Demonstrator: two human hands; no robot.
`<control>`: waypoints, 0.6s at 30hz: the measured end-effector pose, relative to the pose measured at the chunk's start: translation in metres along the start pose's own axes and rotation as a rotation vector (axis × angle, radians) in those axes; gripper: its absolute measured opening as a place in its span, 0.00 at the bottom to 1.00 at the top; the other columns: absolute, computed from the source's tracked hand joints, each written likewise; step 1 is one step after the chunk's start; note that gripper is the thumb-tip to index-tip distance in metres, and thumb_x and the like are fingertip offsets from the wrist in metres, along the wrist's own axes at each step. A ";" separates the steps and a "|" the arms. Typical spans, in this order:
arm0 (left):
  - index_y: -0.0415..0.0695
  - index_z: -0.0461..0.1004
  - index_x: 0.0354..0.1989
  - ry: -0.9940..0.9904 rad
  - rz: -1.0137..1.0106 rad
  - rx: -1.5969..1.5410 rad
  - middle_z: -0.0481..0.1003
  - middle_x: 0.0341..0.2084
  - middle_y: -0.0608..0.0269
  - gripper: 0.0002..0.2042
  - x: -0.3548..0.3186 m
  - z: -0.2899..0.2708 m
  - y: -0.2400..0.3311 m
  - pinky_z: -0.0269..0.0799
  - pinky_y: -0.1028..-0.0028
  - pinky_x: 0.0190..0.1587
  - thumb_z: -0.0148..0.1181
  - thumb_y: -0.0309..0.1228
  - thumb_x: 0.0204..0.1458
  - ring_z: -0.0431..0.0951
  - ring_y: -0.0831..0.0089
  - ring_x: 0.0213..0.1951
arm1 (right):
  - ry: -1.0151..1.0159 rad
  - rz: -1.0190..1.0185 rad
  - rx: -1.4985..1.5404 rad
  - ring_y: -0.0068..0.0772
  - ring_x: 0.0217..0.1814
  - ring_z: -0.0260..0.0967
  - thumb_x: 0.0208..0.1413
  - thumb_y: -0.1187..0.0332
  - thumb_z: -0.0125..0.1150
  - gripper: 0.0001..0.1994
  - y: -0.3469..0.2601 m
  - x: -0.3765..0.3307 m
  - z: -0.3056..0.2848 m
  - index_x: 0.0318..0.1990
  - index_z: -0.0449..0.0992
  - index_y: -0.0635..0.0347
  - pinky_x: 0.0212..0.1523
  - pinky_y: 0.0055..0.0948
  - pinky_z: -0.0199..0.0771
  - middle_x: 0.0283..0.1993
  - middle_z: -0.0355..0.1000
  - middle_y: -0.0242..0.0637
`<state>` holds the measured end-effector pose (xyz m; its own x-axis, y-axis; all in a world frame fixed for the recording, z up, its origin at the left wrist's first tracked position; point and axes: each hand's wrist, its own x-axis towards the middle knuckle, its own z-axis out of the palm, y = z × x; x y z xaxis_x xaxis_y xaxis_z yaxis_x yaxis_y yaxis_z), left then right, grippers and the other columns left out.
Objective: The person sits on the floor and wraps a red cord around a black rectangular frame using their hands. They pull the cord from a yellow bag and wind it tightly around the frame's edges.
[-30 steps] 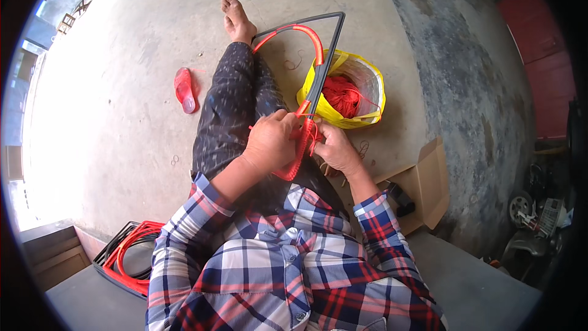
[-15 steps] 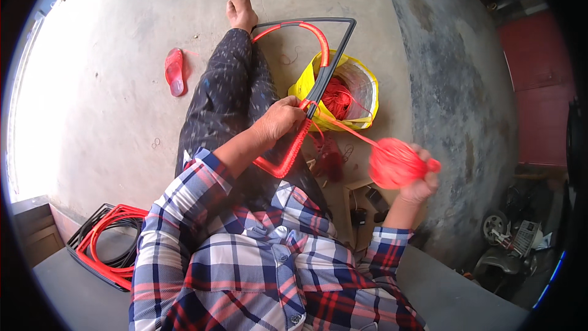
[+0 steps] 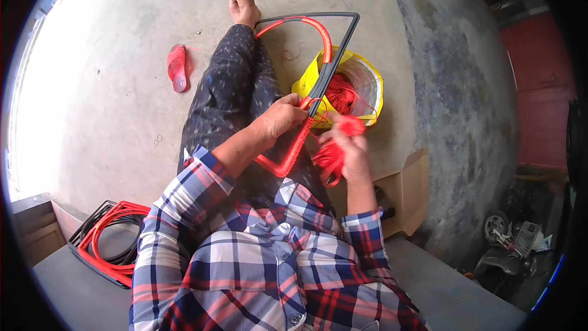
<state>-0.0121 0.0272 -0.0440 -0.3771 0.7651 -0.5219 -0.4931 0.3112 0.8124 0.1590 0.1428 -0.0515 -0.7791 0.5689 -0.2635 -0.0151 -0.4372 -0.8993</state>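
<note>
My left hand [image 3: 283,116] is closed on a dark frame [image 3: 346,43] that lies across my legs, its far end by my bare foot. Red cord is wound tightly along the frame's near part, and a red-wrapped curved piece [image 3: 320,32] arches inside it. In my right hand [image 3: 356,156], close to the frame's right side, is a bundle of red cord [image 3: 331,160], with loops hanging down. The right fingers are somewhat blurred. A strand runs near the frame beside my left fingers.
A yellow bag [image 3: 375,79] holding more red cord stands just beyond the frame. An open cardboard box [image 3: 411,193] is at my right. A red slipper [image 3: 177,68] lies on the floor at left. Red and black frames [image 3: 101,239] rest on the grey seat beside me.
My right hand has swung left and inward with the red cord bundle, from out at the right to near the frame. The left hand keeps its grip.
</note>
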 end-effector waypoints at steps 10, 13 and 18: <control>0.46 0.67 0.26 0.107 -0.063 -0.158 0.62 0.17 0.74 0.02 0.001 0.014 0.013 0.48 0.77 0.24 0.53 0.25 0.44 0.55 0.82 0.18 | -0.271 0.048 0.007 0.14 0.24 0.58 0.62 0.71 0.62 0.05 -0.054 -0.051 0.032 0.37 0.70 0.57 0.26 0.19 0.63 0.24 0.61 0.22; 0.45 0.67 0.25 0.064 -0.021 -0.030 0.60 0.17 0.75 0.02 0.005 0.009 0.005 0.45 0.77 0.24 0.52 0.25 0.42 0.54 0.81 0.18 | -0.241 0.056 0.164 0.14 0.22 0.55 0.62 0.72 0.61 0.05 -0.044 -0.059 0.031 0.39 0.70 0.58 0.23 0.20 0.56 0.24 0.60 0.22; 0.38 0.70 0.43 0.332 0.379 0.455 0.72 0.35 0.55 0.15 -0.004 0.008 -0.009 0.65 0.67 0.45 0.56 0.26 0.43 0.71 0.61 0.39 | -0.373 -0.029 0.317 0.20 0.26 0.59 0.58 0.71 0.61 0.08 -0.079 -0.050 0.027 0.40 0.67 0.60 0.27 0.24 0.58 0.32 0.62 0.32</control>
<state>-0.0001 0.0256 -0.0473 -0.7154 0.6769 -0.1730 0.0719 0.3176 0.9455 0.1822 0.1296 0.0424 -0.9461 0.3207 -0.0447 -0.1849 -0.6486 -0.7383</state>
